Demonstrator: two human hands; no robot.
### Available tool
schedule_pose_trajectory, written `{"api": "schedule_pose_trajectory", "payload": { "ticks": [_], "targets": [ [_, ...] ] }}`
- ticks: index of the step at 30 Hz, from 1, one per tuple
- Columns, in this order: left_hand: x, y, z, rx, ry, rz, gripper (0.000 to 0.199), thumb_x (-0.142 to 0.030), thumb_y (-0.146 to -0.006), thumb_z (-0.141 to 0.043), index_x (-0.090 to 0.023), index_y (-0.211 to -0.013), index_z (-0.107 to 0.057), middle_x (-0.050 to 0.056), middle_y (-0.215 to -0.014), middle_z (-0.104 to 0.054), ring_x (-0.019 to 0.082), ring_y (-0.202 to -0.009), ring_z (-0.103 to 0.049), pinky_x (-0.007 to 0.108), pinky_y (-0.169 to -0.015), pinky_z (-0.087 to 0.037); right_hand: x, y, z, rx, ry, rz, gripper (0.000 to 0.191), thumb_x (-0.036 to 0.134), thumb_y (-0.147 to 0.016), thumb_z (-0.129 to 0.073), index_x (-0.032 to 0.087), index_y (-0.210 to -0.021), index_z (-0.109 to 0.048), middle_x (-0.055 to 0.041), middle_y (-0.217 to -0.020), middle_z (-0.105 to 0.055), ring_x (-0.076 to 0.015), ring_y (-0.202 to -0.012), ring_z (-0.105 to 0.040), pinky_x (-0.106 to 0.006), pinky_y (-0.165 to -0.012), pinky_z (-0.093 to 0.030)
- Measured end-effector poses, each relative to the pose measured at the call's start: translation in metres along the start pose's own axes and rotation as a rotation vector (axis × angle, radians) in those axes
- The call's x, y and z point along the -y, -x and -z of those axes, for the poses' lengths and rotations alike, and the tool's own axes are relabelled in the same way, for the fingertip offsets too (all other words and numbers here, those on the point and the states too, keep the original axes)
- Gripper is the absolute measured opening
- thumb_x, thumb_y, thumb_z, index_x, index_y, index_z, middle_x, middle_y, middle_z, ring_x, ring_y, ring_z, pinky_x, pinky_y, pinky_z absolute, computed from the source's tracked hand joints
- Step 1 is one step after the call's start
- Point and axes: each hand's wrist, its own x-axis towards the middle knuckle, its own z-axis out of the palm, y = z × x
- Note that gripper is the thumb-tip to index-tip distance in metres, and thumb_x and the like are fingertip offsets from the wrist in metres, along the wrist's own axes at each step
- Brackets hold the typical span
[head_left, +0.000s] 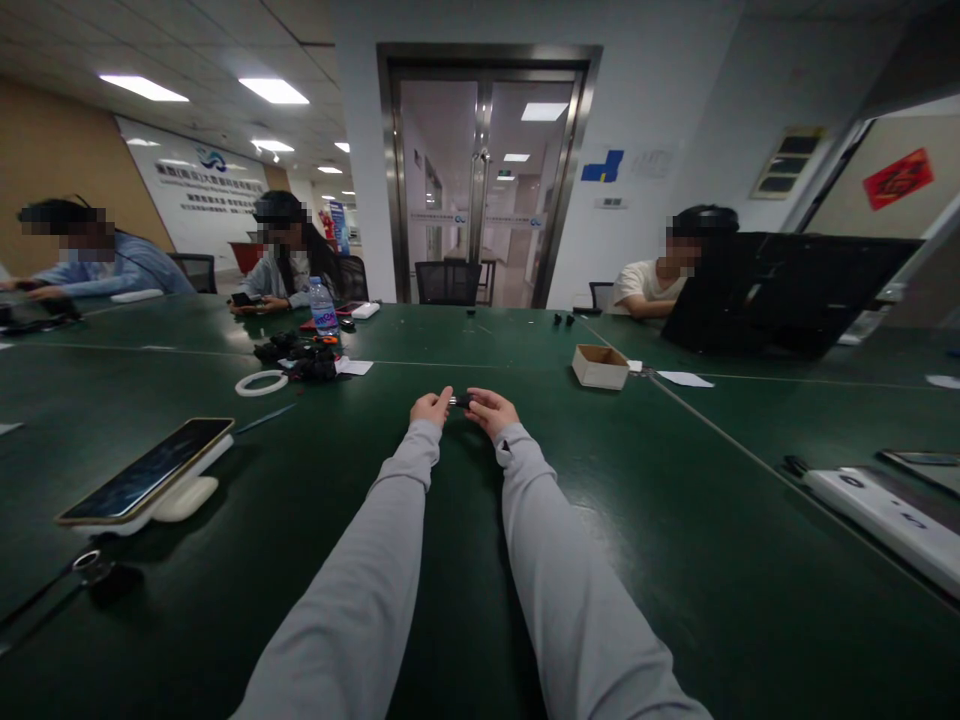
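Observation:
Both hands meet above the green table (360,420), in the middle of the head view. My left hand (430,408) is closed, thumb and fingers pinching the left, silvery end of a small item. My right hand (491,410) is closed on the dark end of that small black item (463,401), which bridges the gap between the hands. The item is too small to name for certain. Light grey sleeves cover both arms.
A phone (154,470) on a white stand lies at the left, near a white ring (261,383), black cables (300,358) and a bottle (323,307). Ahead right stands a small open box (600,368). Three people sit across the table; a monitor (780,290) stands right.

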Motion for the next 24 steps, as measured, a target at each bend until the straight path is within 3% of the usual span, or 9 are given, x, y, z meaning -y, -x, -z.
{"api": "schedule_pose_trajectory", "payload": {
  "ticks": [4,9,15,19,24],
  "targets": [
    [-0.0019,-0.0009,0.0025,0.011,-0.070,-0.014,0.046,-0.060,-0.065,-0.046,-0.018,-0.048,-0.055,0.002,-0.047,-0.055,0.011,-0.043,-0.047,0.024,-0.046,-0.035,0.0035,0.0036,-0.0010,0.040,-0.010,-0.005,0.031,0.011,-0.053,-0.071,0.018,-0.083,-0.064,-0.0002,-0.078,-0.058,-0.0099,-0.063,-0.061,-0.025,-0.064,-0.053],
    [-0.0016,-0.0020,0.0027,0.034,-0.078,0.012,0.048,-0.060,-0.066,-0.044,-0.019,-0.043,-0.052,0.001,-0.041,-0.050,0.011,-0.041,-0.044,0.024,-0.046,-0.033,0.0071,0.0068,-0.0027,0.062,-0.019,-0.034,0.029,0.010,-0.055,-0.069,0.018,-0.082,-0.064,0.0008,-0.073,-0.060,-0.0092,-0.057,-0.061,-0.020,-0.054,-0.052],
    [0.0017,-0.0002,-0.0009,0.036,-0.005,-0.087,0.043,-0.058,-0.063,-0.050,-0.017,-0.049,-0.049,-0.005,-0.041,-0.043,0.008,-0.042,-0.040,0.022,-0.045,-0.032,0.0101,0.0079,-0.0048,-0.029,0.006,-0.100,0.018,0.013,-0.063,-0.066,0.015,-0.081,-0.063,0.0006,-0.057,-0.061,-0.0083,-0.047,-0.057,-0.019,-0.045,-0.049],
    [-0.0035,0.0049,-0.0011,0.136,0.142,-0.091,0.032,-0.047,-0.061,-0.060,-0.016,-0.061,-0.051,-0.005,-0.048,-0.047,0.008,-0.044,-0.042,0.021,-0.044,-0.035,0.0085,0.0042,-0.0062,-0.120,-0.043,-0.103,0.011,0.019,-0.066,-0.066,0.013,-0.070,-0.059,-0.0001,-0.047,-0.058,-0.0077,-0.038,-0.052,-0.019,-0.039,-0.046],
    [-0.0044,0.0031,0.0012,0.220,0.264,-0.151,0.027,-0.028,-0.054,-0.070,-0.014,-0.074,-0.057,0.002,-0.070,-0.061,0.010,-0.060,-0.053,0.023,-0.055,-0.043,0.0075,0.0016,-0.0072,-0.181,-0.020,-0.102,0.024,0.030,-0.065,-0.068,0.014,-0.059,-0.050,0.0036,-0.036,-0.047,-0.0066,-0.031,-0.044,-0.018,-0.030,-0.039]
  ]
}}
